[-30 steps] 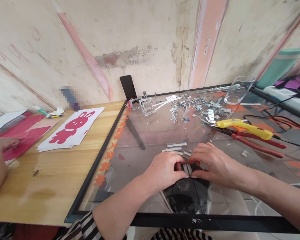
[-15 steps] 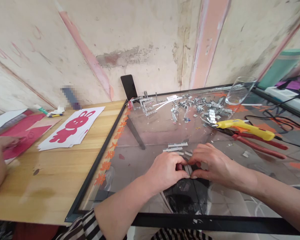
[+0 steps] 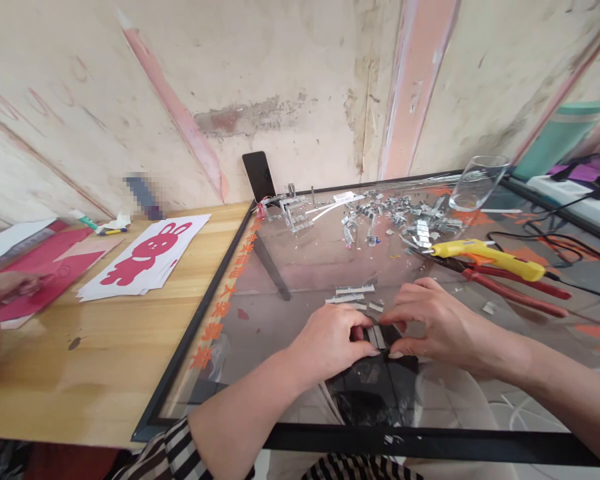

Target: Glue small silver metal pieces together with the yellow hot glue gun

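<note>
My left hand (image 3: pixel 333 341) pinches a small piece of light grey strips (image 3: pixel 376 337) between thumb and fingers, low over the glass tabletop. Just to its right is my right hand (image 3: pixel 435 323), its thumb and forefinger apart with nothing seen between them. Both hands are close to the piece, over a dark patch (image 3: pixel 375 393) of the glass. Beyond the fingers lie several thin silvery strips (image 3: pixel 353 291) and a short grey bit (image 3: pixel 376 307).
Silvery scraps (image 3: pixel 405 210) lie along the back. At right are a yellow hot glue gun (image 3: pixel 495 257), red-handled pliers (image 3: pixel 517 290) and a drinking glass (image 3: pixel 480 183). A phone (image 3: pixel 259 175) leans on the wall. Another person's hand (image 3: pixel 10 287) is at left, by rabbit-print paper (image 3: pixel 190 243).
My right thumb and fingers have parted from the grey piece and moved slightly right. My left hand keeps its pinch on it. The other person's hand has shifted slightly left.
</note>
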